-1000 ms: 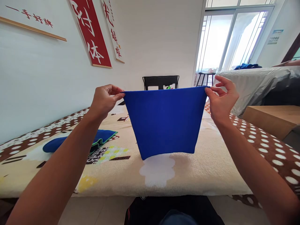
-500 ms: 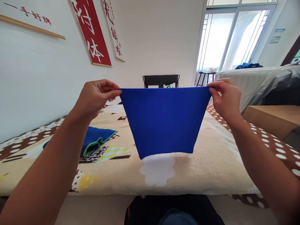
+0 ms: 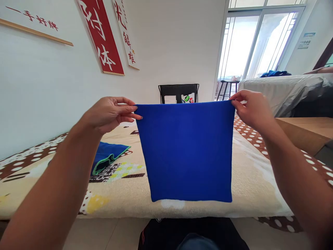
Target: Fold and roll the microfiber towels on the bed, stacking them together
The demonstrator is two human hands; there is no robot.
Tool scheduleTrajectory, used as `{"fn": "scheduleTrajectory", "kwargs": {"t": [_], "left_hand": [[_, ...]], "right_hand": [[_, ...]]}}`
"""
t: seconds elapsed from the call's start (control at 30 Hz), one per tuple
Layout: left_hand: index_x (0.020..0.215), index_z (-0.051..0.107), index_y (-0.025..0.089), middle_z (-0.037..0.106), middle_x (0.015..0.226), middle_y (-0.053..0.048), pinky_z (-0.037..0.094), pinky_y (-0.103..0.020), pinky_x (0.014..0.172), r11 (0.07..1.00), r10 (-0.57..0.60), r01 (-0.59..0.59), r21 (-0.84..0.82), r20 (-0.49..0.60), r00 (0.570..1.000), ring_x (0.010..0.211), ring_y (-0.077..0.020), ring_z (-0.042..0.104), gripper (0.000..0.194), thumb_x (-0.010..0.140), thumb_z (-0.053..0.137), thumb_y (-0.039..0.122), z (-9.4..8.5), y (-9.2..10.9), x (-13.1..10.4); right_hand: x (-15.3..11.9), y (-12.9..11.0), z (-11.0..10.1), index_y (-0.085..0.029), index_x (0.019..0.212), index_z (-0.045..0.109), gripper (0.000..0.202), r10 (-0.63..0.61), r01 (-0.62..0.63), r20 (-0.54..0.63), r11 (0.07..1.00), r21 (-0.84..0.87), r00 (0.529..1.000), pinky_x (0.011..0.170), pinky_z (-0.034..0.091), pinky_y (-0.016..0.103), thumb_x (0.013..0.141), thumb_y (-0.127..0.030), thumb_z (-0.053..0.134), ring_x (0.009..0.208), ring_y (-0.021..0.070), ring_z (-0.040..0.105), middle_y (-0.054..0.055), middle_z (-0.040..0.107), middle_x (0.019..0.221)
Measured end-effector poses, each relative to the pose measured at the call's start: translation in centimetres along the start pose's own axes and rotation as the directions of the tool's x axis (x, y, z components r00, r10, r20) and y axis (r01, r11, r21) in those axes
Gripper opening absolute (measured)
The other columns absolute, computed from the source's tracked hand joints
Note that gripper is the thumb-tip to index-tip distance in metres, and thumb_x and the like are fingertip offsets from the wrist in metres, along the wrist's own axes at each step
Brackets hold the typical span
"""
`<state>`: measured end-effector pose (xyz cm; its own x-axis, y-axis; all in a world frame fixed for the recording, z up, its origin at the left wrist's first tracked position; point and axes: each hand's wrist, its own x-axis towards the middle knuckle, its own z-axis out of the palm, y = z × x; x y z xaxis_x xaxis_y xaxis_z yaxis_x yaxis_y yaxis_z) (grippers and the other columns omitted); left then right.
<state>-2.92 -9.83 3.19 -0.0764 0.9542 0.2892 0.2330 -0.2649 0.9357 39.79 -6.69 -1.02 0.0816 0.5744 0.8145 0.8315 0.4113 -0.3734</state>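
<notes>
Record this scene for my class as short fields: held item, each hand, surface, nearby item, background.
held item: plain blue cloth, hanging spread out
left hand: pinching its upper left corner
right hand: pinching its upper right corner
surface: patterned blanket
nearby item: green-edged blue cloth, partly hidden by left forearm
background: black chair, red banner

So the walls point(image 3: 177, 45) are plain white, with red and white calligraphy scrolls point(image 3: 104, 41) hanging on the left. Sliding glass doors point(image 3: 256, 45) at the back right let in super bright daylight, and a black stool point(image 3: 229, 83) sits right by them. Black mesh-back chair point(image 3: 179, 91) against the far wall, pale floor point(image 3: 104, 232), probably tile. Patterned blanket point(image 3: 125, 205) covers the bed.
</notes>
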Motion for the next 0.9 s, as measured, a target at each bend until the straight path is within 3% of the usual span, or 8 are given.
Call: {"fn": "scheduleTrajectory", "kwargs": {"t": [0.2, 0.37, 0.47, 0.53, 0.67, 0.73, 0.8, 0.9], "left_hand": [[0.079, 0.057, 0.016, 0.066, 0.075, -0.005, 0.06, -0.037, 0.084, 0.995, 0.018, -0.022, -0.097, -0.041, 0.999, 0.084, -0.0247, 0.075, 0.026, 0.069, 0.081, 0.013, 3.0, -3.4, 3.8], [0.084, 0.047, 0.021, 0.067, 0.089, -0.003, 0.058, -0.036, 0.089, 0.929, 0.358, -0.37, -0.01, -0.235, 0.904, 0.094, -0.0193, 0.072, 0.027, 0.078, 0.073, 0.022, 5.7, -3.5, 3.9], [0.09, 0.044, 0.024, 0.068, 0.111, -0.004, 0.054, -0.034, 0.096, 0.837, 0.543, -0.54, 0.088, -0.251, 0.801, 0.109, -0.0176, 0.067, 0.022, 0.085, 0.065, 0.03, 6.0, -4.0, 1.9], [0.094, 0.044, 0.025, 0.067, 0.119, -0.006, 0.053, -0.035, 0.098, 0.804, 0.595, -0.579, 0.137, -0.207, 0.777, 0.114, -0.0187, 0.064, 0.02, 0.088, 0.061, 0.033, 5.6, -5.9, -0.1], [0.094, 0.047, 0.025, 0.07, 0.113, -0.007, 0.052, -0.038, 0.091, 0.822, 0.416, -0.444, 0.358, 0.156, 0.896, 0.103, -0.0215, 0.067, 0.013, 0.091, 0.055, 0.035, 4.5, -13.6, -5.1], [0.092, 0.049, 0.026, 0.069, 0.108, -0.006, 0.051, -0.038, 0.09, 0.768, 0.212, -0.415, 0.488, 0.417, 0.884, 0.102, -0.0223, 0.066, 0.004, 0.092, 0.05, 0.03, 4.5, -18.0, -7.8], [0.092, 0.052, 0.024, 0.066, 0.1, -0.006, 0.049, -0.038, 0.085, 0.696, 0.056, -0.441, 0.567, 0.569, 0.82, 0.096, -0.0224, 0.063, 0.01, 0.092, 0.044, 0.02, 4.9, -21.3, -10.0], [0.091, 0.052, 0.021, 0.061, 0.103, -0.007, 0.044, -0.038, 0.089, 0.623, -0.014, -0.499, 0.602, 0.647, 0.763, 0.097, -0.0223, 0.055, 0.018, 0.087, 0.04, 0.009, 5.6, -23.1, -12.0]], "right_hand": [[2.8, 2.9, 5.2, -0.019, 0.077, 0.058, 0.009, 0.253, -0.336, 0.23, 0.809, 0.483, 0.94, 0.059, 0.057, 0.039, 0.083, -0.014, 0.063, 0.049, 0.0166, 0.061, -0.003, 0.055, 0.057], [2.9, 2.4, 6.3, -0.022, 0.09, 0.052, 0.007, 0.171, -0.112, -0.032, 0.762, 0.638, 0.985, 0.078, 0.06, 0.036, 0.089, -0.018, 0.056, 0.072, 0.0141, 0.07, -0.001, 0.065, 0.083], [0.2, 2.1, 5.8, -0.024, 0.1, 0.051, 0.009, 0.012, 0.136, -0.209, 0.72, 0.681, 0.978, 0.093, 0.057, 0.037, 0.093, -0.028, 0.055, 0.095, 0.0138, 0.07, 0.002, 0.068, 0.106], [-3.1, 2.8, 5.6, -0.024, 0.103, 0.052, 0.014, -0.024, 0.145, -0.183, 0.715, 0.684, 0.983, 0.097, 0.055, 0.038, 0.094, -0.034, 0.055, 0.105, 0.015, 0.067, 0.004, 0.067, 0.115], [-11.5, 6.7, 5.6, -0.023, 0.106, 0.052, 0.024, 0.038, -0.118, 0.138, 0.761, 0.638, 0.99, 0.094, 0.055, 0.041, 0.094, -0.043, 0.054, 0.1, 0.0173, 0.067, 0.006, 0.067, 0.113], [-15.1, 8.9, 5.4, -0.022, 0.105, 0.055, 0.027, -0.017, -0.247, 0.472, 0.836, 0.491, 0.881, 0.086, 0.056, 0.039, 0.095, -0.046, 0.05, 0.09, 0.0177, 0.067, 0.005, 0.069, 0.101], [-17.5, 10.5, 5.2, -0.022, 0.103, 0.059, 0.028, -0.1, -0.244, 0.742, 0.908, 0.34, 0.663, 0.082, 0.053, 0.037, 0.096, -0.047, 0.047, 0.085, 0.0182, 0.064, 0.005, 0.068, 0.096], [-19.2, 11.0, 4.7, -0.022, 0.097, 0.062, 0.029, -0.188, -0.153, 0.868, 0.946, 0.286, 0.459, 0.082, 0.048, 0.036, 0.096, -0.044, 0.044, 0.088, 0.0195, 0.06, 0.007, 0.065, 0.1]]}}
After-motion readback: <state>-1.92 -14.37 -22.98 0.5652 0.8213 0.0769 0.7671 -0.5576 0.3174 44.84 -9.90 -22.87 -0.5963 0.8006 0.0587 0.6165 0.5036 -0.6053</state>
